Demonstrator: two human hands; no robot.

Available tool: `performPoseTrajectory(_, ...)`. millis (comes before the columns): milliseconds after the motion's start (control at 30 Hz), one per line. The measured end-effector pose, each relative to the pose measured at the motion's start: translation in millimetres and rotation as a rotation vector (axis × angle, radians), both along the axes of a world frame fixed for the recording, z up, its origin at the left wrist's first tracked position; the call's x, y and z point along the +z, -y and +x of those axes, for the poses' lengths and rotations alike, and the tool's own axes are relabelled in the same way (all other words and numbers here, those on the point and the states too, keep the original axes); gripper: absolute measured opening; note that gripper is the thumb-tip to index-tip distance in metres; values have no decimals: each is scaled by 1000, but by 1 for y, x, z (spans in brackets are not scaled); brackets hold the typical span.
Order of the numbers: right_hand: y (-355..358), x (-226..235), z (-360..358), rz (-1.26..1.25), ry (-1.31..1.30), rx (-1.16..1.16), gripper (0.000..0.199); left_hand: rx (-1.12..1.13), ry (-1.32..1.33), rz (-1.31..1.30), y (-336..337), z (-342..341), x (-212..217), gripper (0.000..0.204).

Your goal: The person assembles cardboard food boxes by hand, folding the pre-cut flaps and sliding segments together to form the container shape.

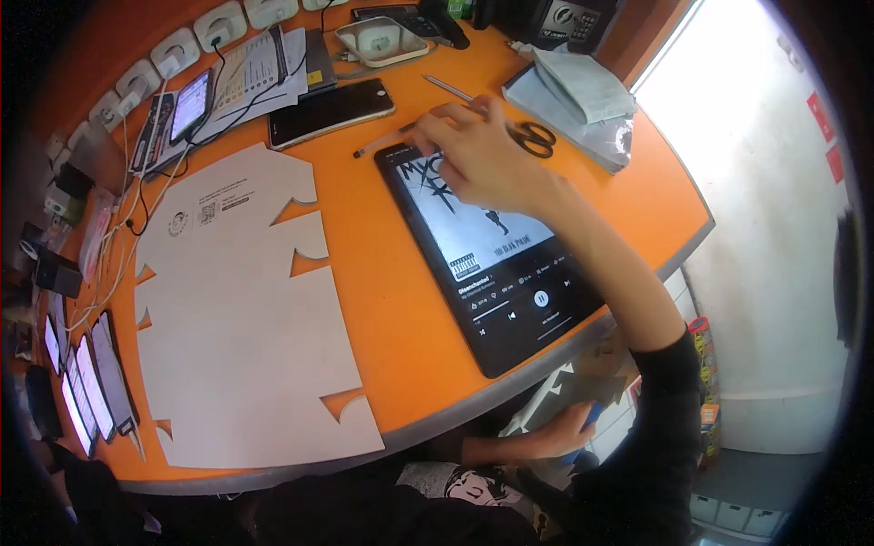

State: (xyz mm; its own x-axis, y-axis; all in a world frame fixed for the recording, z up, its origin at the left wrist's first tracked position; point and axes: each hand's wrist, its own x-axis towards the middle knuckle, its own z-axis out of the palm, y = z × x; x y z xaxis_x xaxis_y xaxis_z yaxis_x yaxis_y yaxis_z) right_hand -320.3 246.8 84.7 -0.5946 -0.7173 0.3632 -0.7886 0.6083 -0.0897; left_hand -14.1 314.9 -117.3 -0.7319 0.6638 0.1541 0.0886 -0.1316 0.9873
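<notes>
My right hand (492,159) reaches over the top of a black tablet (496,341). Its fingers are bent, the thumb apart from them, and nothing shows in its grasp. A thin pencil-like stick (382,143) lies by the fingertips, its far end hidden by the hand. Black-handled scissors (534,138) lie just right of the hand, blades hidden. Beyond it rests a silver pen (446,87). Below the table's front edge, my left hand (566,435) is closed around a blue-edged object (594,416), mostly hidden. The tablet displays a music player with a picture.
A white die-cut cardboard sheet (246,318) covers the table's left. Behind it lie a dark phone (332,114), papers (264,73) and a lit phone (191,105). Several phones and cables line the left edge. A grey packet (583,86) and safe (569,23) stand back right.
</notes>
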Motion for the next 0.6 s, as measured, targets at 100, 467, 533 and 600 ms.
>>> performPoseTrajectory(100,-18,14,19,60,49,20,24,-85,48,17,0,1,0,32)
performPoseTrajectory(467,26,0,14,-164,47,-88,69,-197,103,-5,-4,10,-1,26)
performPoseTrajectory(533,24,-3,12,-45,177,-145,80,-195,90,-3,-3,13,3,27)
performPoseTrajectory(600,19,-3,12,-33,155,-142,80,-194,82,3,-2,15,2,29)
